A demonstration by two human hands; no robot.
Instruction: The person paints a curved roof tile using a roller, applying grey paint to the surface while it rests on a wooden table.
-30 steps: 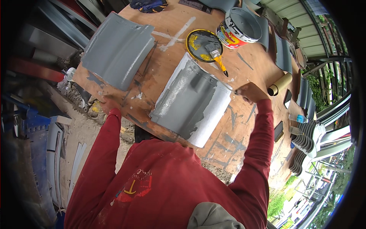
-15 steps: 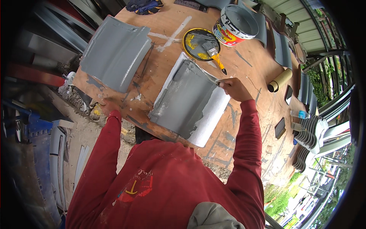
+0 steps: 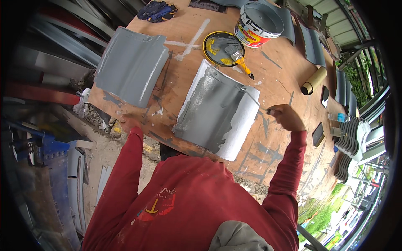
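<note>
A curved roof tile point(image 3: 207, 111) lies on the wooden table in front of me, mostly coated in wet grey paint, with a bare white strip along its right side. Just off that side, my right hand point(image 3: 288, 117) is closed round the handle of a small paint roller point(image 3: 256, 100). The roller's thin rod reaches over the tile; its head is blurred against the grey paint. My left hand point(image 3: 129, 123) rests on the table's near-left edge with fingers stretched out, holding nothing. A fully grey tile point(image 3: 130, 67) lies beyond it.
A paint bucket point(image 3: 258, 26) stands beyond the tile, beside a paint-smeared lid point(image 3: 215, 46) bearing a yellow-handled paintbrush point(image 3: 244, 66). Gloves point(image 3: 157, 11) lie far left. At right are a cardboard tube point(image 3: 314, 80), a plastic bottle point(image 3: 338, 117) and stacked tiles point(image 3: 348, 141).
My right hand has moved rightward and nearer, from the tile's upper right edge to beyond its right side, roller still in hand. My left hand stays at the table edge. The view has shifted slightly.
</note>
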